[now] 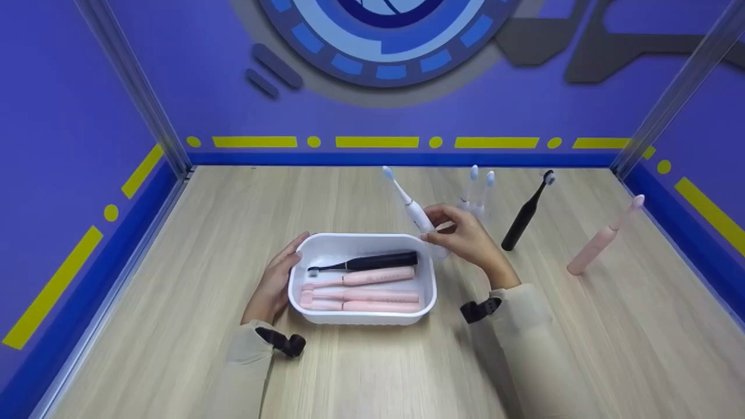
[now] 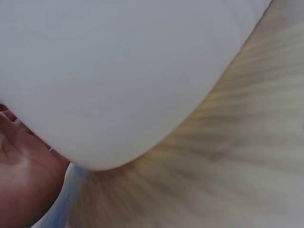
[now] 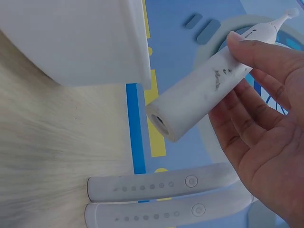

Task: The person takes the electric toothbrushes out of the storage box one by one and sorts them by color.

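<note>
A white plastic box (image 1: 364,318) stands on the wooden table. Inside it lie a black electric toothbrush (image 1: 384,261) and, nearer the front, several pink electric toothbrushes (image 1: 381,306). My left hand (image 1: 272,285) holds the box at its left end, thumb at the rim; the left wrist view is mostly filled by the box wall. Just off the box's back right corner, my right hand (image 1: 468,240) pinches a white electric toothbrush (image 3: 204,90) by its handle. That toothbrush tilts with its head up and to the left, its base raised clear of the table in the right wrist view.
Two white electric toothbrushes (image 1: 478,192) stand upright side by side behind my right hand. To their right stand another black toothbrush (image 1: 520,222) and another pink one (image 1: 593,250). Blue-purple panels (image 1: 361,125) enclose the table at the back and sides.
</note>
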### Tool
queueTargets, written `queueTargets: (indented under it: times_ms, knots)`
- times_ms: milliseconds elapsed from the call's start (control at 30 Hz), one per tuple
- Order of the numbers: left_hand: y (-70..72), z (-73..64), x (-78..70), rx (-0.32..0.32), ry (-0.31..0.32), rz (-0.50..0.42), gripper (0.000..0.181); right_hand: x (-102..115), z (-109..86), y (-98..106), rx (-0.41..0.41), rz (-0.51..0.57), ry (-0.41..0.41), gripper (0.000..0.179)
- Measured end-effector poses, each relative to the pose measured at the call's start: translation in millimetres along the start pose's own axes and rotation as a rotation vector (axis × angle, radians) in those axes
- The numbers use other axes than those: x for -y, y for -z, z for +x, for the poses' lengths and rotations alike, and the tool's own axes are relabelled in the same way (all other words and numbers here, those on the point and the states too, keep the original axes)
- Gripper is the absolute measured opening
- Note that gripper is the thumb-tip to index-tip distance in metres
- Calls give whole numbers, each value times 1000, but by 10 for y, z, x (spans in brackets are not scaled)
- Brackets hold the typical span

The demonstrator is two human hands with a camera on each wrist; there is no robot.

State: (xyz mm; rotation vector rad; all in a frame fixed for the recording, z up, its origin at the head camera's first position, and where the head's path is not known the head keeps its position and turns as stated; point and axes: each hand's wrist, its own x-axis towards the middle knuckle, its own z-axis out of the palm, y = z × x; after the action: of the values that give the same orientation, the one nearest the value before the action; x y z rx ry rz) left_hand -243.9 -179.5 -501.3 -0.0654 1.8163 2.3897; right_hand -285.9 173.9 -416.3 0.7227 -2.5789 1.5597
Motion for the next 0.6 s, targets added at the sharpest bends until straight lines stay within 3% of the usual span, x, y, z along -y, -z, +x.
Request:
queueTargets:
  times_ms: [600]
  knots:
    - [-6, -9, -3, 12, -4, -27, 48, -132, -122, 70, -65, -13, -35, 38]
